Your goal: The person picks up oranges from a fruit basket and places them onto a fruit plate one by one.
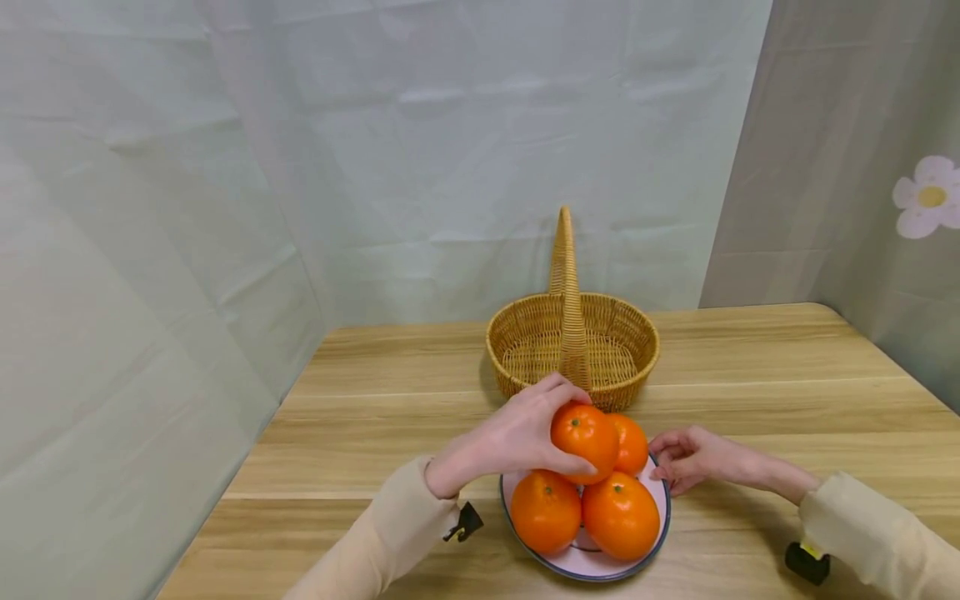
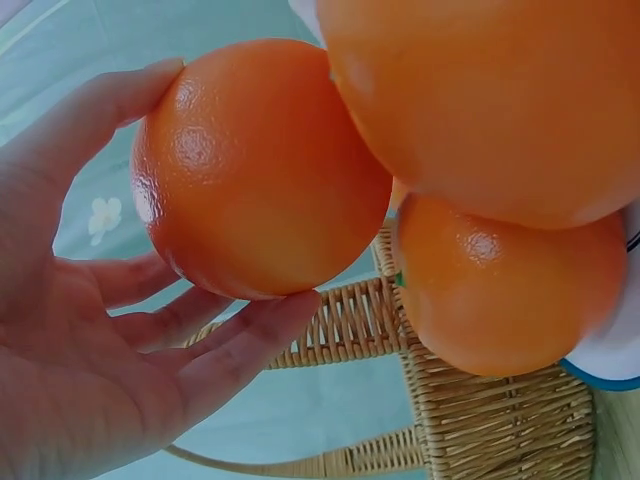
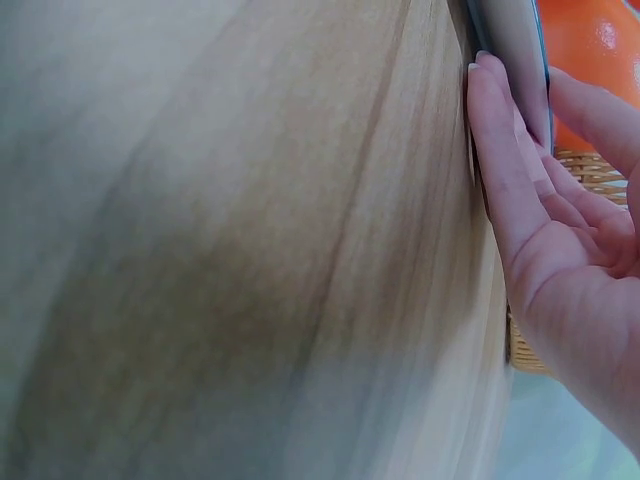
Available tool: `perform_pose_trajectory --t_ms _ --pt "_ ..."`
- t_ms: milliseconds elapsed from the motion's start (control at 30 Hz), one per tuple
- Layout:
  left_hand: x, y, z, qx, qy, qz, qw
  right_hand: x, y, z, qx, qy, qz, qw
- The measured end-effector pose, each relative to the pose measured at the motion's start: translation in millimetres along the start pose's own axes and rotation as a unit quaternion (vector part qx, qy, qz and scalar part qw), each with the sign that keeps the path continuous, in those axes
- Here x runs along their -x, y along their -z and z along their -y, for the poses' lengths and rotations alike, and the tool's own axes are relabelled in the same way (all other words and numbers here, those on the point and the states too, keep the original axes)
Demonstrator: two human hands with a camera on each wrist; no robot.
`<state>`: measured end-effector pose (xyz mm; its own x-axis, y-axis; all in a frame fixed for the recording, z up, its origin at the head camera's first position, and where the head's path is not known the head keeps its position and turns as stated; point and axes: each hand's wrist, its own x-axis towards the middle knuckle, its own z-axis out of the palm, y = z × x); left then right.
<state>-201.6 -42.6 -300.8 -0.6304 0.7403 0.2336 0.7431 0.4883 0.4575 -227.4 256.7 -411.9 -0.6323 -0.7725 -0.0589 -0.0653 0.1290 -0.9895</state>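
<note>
My left hand (image 1: 521, 429) grips an orange (image 1: 581, 442) from its left side, thumb in front and fingers behind, above the others. In the left wrist view the thumb and fingertips press round the held orange (image 2: 255, 165). Three more oranges lie in a white plate (image 1: 596, 567) with a dark blue rim: one front left (image 1: 545, 512), one front right (image 1: 621, 517), one at the back (image 1: 632, 444), partly hidden. At the plate's right edge, my right hand (image 1: 697, 458) holds the rim, its thumb over the top and its fingers along the outer underside.
Just behind the plate stands a wicker basket (image 1: 498, 329) with a tall arched handle (image 1: 572, 317); its inner floor shows bare. Both stand on a wooden table (image 1: 390, 425). Pale cloth (image 1: 450, 150) hangs along the table's back and sides. Small black devices sit at both wrists.
</note>
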Motion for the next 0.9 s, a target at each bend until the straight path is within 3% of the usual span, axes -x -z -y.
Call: perform_pose_trajectory --t_ms 900 --pt "-1.2 -4.1 3.2 -0.011 0.025 0.017 0.9995 -0.4 -1.0 1.1 0.001 -0.009 -0.008 0.9999"
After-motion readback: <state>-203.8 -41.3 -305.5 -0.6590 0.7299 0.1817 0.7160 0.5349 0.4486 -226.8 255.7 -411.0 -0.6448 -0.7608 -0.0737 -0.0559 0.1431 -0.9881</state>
